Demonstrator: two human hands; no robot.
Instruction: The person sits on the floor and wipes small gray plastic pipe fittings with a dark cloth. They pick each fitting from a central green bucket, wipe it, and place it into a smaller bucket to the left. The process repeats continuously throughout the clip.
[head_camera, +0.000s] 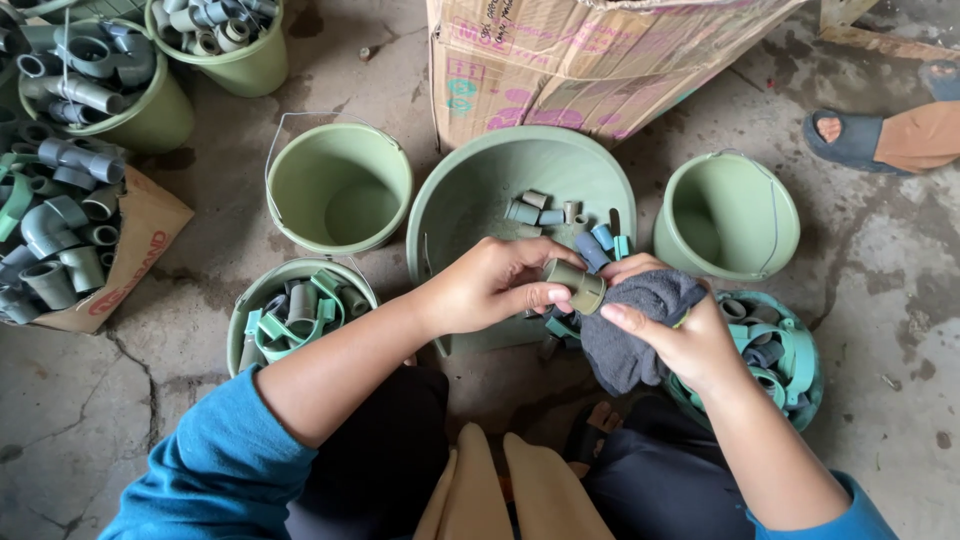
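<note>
The left hand (485, 285) pinches a short, dull olive-grey plastic pipe coupling (573, 284) by its side, steady above the near rim of the wide pale green plastic basin (455, 205), while the right hand (680, 335) closes around a bunched dark grey cloth (635, 330) pressed against the coupling's open end, as if wiping it. The coupling looks stubby, round and matte, its ringed mouth turned toward the cloth. Empty green buckets (340, 188) stand beyond, fitting-filled ones on either side.

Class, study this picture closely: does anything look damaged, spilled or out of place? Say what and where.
The concrete floor is cracked at lower left, and the cardboard tray of grey pipe elbows beside it is torn and sagging. Otherwise nothing stands out: the left hand holds a short pipe fitting, and the right hand holds a grey cloth.
</note>
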